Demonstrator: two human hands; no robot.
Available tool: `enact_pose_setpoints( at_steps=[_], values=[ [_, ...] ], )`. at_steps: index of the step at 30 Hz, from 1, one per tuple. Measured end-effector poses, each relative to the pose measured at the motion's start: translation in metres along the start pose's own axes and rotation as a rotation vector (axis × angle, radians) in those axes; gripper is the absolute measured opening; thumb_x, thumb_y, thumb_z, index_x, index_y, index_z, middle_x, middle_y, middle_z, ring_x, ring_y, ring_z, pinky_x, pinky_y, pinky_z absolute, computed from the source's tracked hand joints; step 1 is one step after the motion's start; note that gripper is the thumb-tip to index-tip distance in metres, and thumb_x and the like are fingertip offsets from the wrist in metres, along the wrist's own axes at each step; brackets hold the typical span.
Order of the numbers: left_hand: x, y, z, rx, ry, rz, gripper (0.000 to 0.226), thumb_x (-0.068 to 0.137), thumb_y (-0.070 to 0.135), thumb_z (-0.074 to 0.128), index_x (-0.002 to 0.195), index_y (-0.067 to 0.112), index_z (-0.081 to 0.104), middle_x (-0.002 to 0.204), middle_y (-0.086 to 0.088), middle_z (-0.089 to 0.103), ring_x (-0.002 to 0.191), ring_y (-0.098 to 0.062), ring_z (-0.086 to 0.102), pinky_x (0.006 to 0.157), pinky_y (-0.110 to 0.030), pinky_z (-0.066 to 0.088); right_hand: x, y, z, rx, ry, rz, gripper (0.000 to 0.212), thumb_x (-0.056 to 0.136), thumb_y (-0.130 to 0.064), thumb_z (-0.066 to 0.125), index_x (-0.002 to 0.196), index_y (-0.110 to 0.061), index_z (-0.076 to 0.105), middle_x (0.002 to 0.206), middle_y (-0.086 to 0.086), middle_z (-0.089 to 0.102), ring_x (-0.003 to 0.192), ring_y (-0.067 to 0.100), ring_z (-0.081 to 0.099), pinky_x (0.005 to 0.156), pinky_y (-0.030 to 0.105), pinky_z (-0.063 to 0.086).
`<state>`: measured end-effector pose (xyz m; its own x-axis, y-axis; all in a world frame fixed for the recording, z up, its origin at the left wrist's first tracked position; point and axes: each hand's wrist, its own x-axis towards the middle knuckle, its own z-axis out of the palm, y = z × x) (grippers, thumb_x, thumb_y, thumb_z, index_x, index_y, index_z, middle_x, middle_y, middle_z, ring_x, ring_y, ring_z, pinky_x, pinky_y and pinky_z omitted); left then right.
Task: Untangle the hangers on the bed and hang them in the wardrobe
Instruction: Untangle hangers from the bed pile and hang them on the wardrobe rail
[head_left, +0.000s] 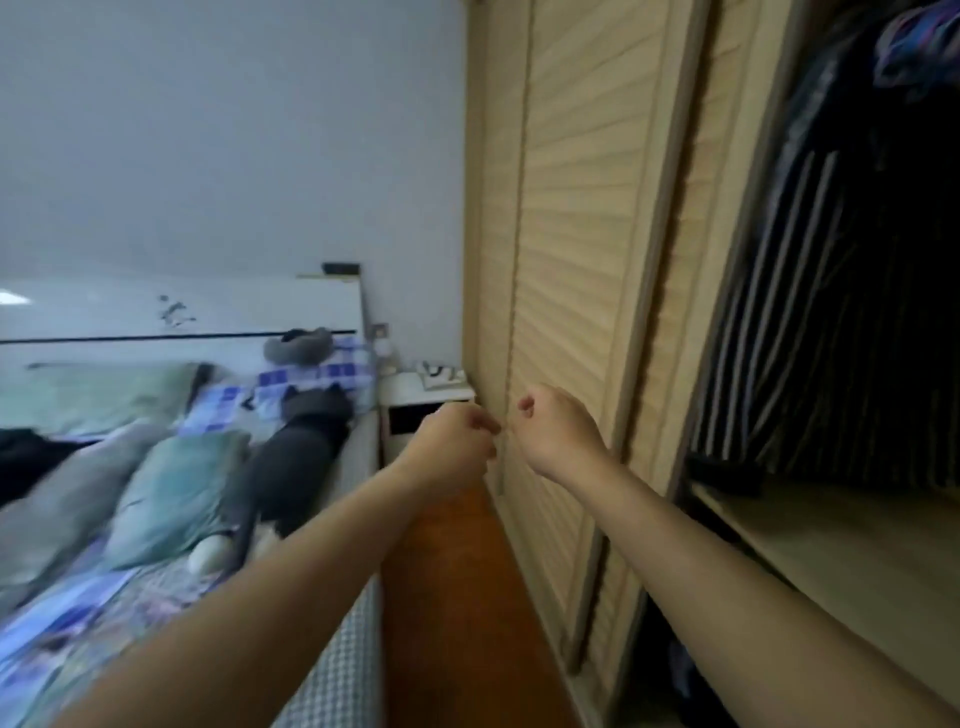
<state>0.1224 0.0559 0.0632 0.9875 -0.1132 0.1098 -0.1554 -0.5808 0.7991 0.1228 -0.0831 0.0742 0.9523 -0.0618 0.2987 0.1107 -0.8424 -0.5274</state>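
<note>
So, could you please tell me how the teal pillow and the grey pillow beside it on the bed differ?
The teal pillow is blue-green, while the grey pillow is a dull grey. The teal pillow lies nearer the wardrobe side of the bed, next to a dark garment; the grey pillow lies farther from it. Both lie flat and lengthwise on the bed, side by side.

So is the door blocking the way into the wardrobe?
No. The slatted door covers only the part in front of the left hand and right hand. Further right the wardrobe stands open, with dark clothes hanging inside. Nothing visible blocks that opening. Whether the hands hold a hanger is too blurry to tell.
</note>
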Motion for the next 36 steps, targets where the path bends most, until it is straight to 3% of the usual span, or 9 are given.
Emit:
enact_pose_setpoints(
  at_steps=[3, 8, 12, 15, 19, 25, 30, 33, 36],
  values=[
    [-0.044, -0.087, -0.041, 0.018, 0.049, -0.134, 0.029, 0.086, 0.013, 0.050, 0.101, 0.024, 0.073, 0.088, 0.001, 0.074, 0.078, -0.015, 0.070, 0.067, -0.027, 0.057, -0.026, -0.046, 0.084, 0.037, -0.160, -0.025, 0.020, 0.096, -0.023, 0.046, 0.103, -0.022, 0.064, 0.113, 0.005, 0.064, 0.101, 0.028, 0.059, 0.077, 0.031, 0.045],
    [-0.163, -0.277, -0.124, -0.030, 0.057, -0.482, 0.026, 0.084, 0.002, 0.050, 0.093, 0.016, 0.069, 0.083, -0.013, 0.074, 0.062, -0.020, 0.067, 0.045, -0.018, 0.045, -0.095, -0.155, 0.255, 0.114, -0.454, -0.080, 0.023, 0.097, -0.021, 0.049, 0.111, -0.014, 0.067, 0.117, 0.011, 0.068, 0.108, 0.032, 0.061, 0.089, 0.037, 0.051],
    [-0.255, -0.420, -0.181, -0.120, 0.140, -0.775, 0.021, 0.084, -0.001, 0.052, 0.085, 0.010, 0.070, 0.070, -0.012, 0.071, 0.054, -0.021, 0.063, 0.051, -0.026, 0.048, -0.159, -0.216, 0.382, 0.064, -0.768, -0.001, 0.019, 0.099, -0.022, 0.049, 0.109, -0.013, 0.064, 0.108, 0.013, 0.066, 0.097, 0.031, 0.063, 0.076, 0.035, 0.049],
    [-0.292, -0.492, -0.212, -0.197, 0.189, -0.892, 0.027, 0.088, -0.002, 0.047, 0.078, 0.013, 0.067, 0.066, -0.008, 0.067, 0.052, -0.021, 0.060, 0.049, -0.023, 0.044, -0.187, -0.235, 0.448, 0.060, -0.851, 0.053, 0.016, 0.099, -0.021, 0.047, 0.104, -0.014, 0.061, 0.100, 0.011, 0.065, 0.081, 0.028, 0.059, 0.067, 0.035, 0.045],
    [-0.304, -0.549, -0.233, -0.295, 0.221, -0.988, 0.025, 0.094, -0.001, 0.045, 0.086, 0.007, 0.067, 0.073, -0.014, 0.068, 0.053, -0.021, 0.059, 0.044, -0.023, 0.042, -0.202, -0.231, 0.501, -0.004, -0.963, 0.171, 0.014, 0.103, -0.021, 0.042, 0.095, -0.019, 0.052, 0.084, 0.009, 0.053, 0.066, 0.024, 0.038, 0.059, 0.036, 0.031],
    [-0.289, -0.603, -0.239, -0.392, 0.197, -1.104, 0.023, 0.095, -0.002, 0.043, 0.088, 0.002, 0.065, 0.069, -0.013, 0.065, 0.053, -0.022, 0.056, 0.043, -0.024, 0.040, -0.192, -0.197, 0.558, -0.111, -1.023, 0.312, 0.015, 0.100, -0.018, 0.042, 0.087, -0.019, 0.049, 0.086, 0.007, 0.052, 0.065, 0.022, 0.036, 0.059, 0.034, 0.029],
    [-0.262, -0.637, -0.248, -0.391, 0.186, -1.206, 0.023, 0.097, -0.002, 0.042, 0.094, -0.002, 0.065, 0.073, -0.014, 0.063, 0.055, -0.023, 0.056, 0.043, -0.022, 0.042, -0.150, -0.195, 0.623, -0.134, -1.084, 0.384, 0.025, 0.101, -0.013, 0.040, 0.077, -0.019, 0.040, 0.069, 0.005, 0.039, 0.052, 0.019, 0.023, 0.056, 0.036, 0.025],
    [-0.246, -0.658, -0.250, -0.367, 0.163, -1.277, 0.023, 0.097, 0.004, 0.045, 0.090, 0.003, 0.068, 0.073, -0.012, 0.066, 0.057, -0.024, 0.058, 0.050, -0.027, 0.044, -0.129, -0.211, 0.662, -0.128, -1.153, 0.379, 0.007, 0.103, -0.016, 0.038, 0.100, -0.018, 0.044, 0.070, 0.006, 0.046, 0.047, 0.017, 0.026, 0.048, 0.029, 0.024],
    [-0.222, -0.681, -0.242, -0.239, 0.085, -1.308, 0.018, 0.088, 0.016, 0.051, 0.073, 0.010, 0.058, 0.065, -0.007, 0.055, 0.058, -0.022, 0.050, 0.056, -0.028, 0.039, -0.110, -0.220, 0.695, -0.107, -1.220, 0.381, 0.019, 0.102, -0.013, 0.040, 0.107, -0.009, 0.057, 0.078, 0.008, 0.056, 0.048, 0.018, 0.032, 0.047, 0.027, 0.026]
  ],
)
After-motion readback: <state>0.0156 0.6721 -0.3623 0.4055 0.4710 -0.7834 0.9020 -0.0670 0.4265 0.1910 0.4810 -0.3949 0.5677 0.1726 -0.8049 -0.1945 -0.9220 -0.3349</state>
